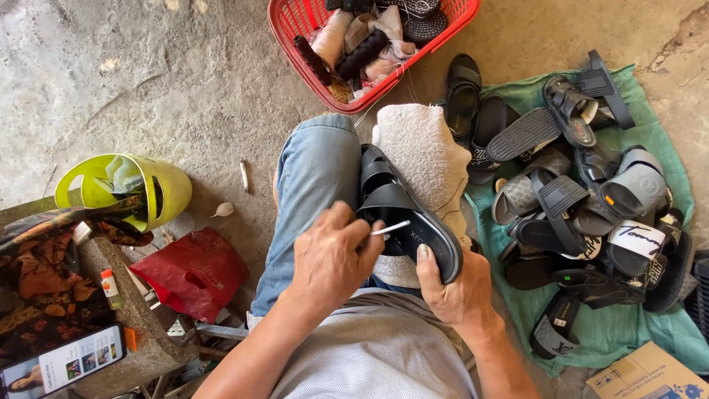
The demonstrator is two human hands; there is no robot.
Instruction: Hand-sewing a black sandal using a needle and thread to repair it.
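Note:
A black two-strap sandal [402,210] lies across my lap on a white towel [425,151]. My right hand [454,288] grips its heel end, thumb pressed on the sole's edge. My left hand [332,255] is closed around a thin metal needle-like tool [390,227] whose tip points at the sandal's rear strap. My jeans-clad knee [314,174] sits left of the sandal.
A pile of several dark and grey sandals [583,199] rests on a green cloth [628,332] at right. A red basket [369,44] with thread spools stands ahead. A lime-green container [125,188], red bag [196,270], phone [63,362] and cardboard box [650,373] lie around.

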